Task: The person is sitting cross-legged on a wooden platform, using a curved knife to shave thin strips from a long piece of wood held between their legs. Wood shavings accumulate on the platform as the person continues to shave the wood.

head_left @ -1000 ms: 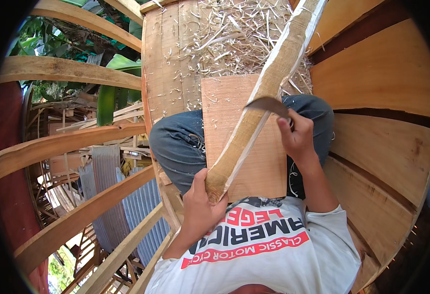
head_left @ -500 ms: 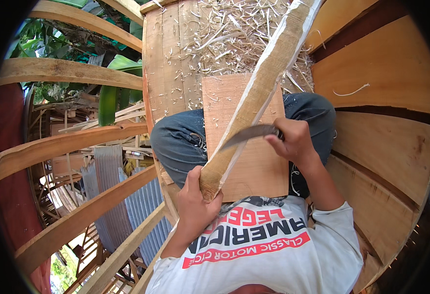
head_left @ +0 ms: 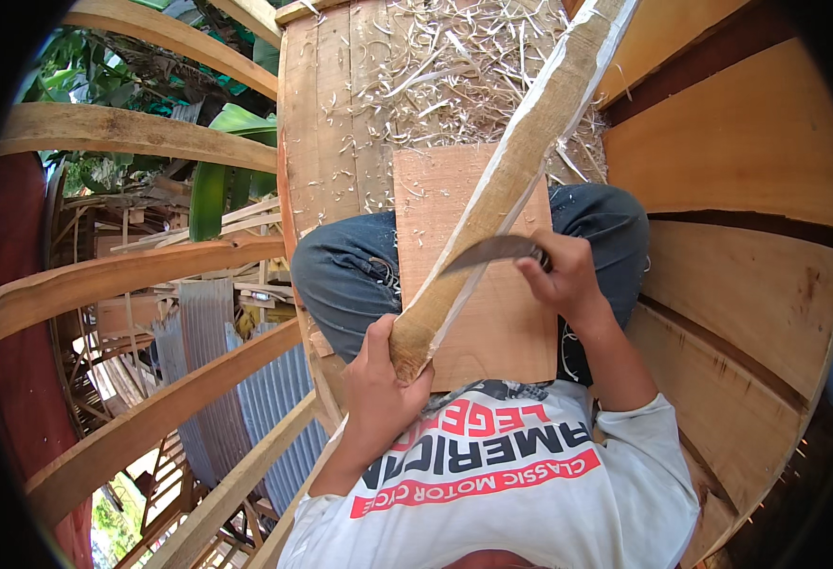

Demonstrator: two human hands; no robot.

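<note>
A long brown-barked pole [head_left: 506, 185] with pale, stripped edges slants from the upper right down toward my waist. Around its near end my left hand [head_left: 388, 396] is closed, thumb on one side and fingers on the other. In my right hand [head_left: 564, 275] is the handle of a knife [head_left: 489, 252] with a dark, curved blade. The blade lies across the pole's middle stretch, its tip pointing left; whether its edge bites into the bark I cannot tell. Under the pole, a flat wooden board [head_left: 507, 332] rests across my lap between my jeans-covered knees.
Thin pale shavings [head_left: 435, 76] litter the plank floor [head_left: 322, 123] ahead of me. Wide wooden boards [head_left: 730, 142] form a wall close on my right. On the left runs a slatted wooden railing [head_left: 141, 275], with corrugated metal sheets [head_left: 279, 408] and leaves beyond it.
The knife blade has shifted slightly up and to the right along the pole. The pole's far end has moved a little rightward; my left hand keeps its grip.
</note>
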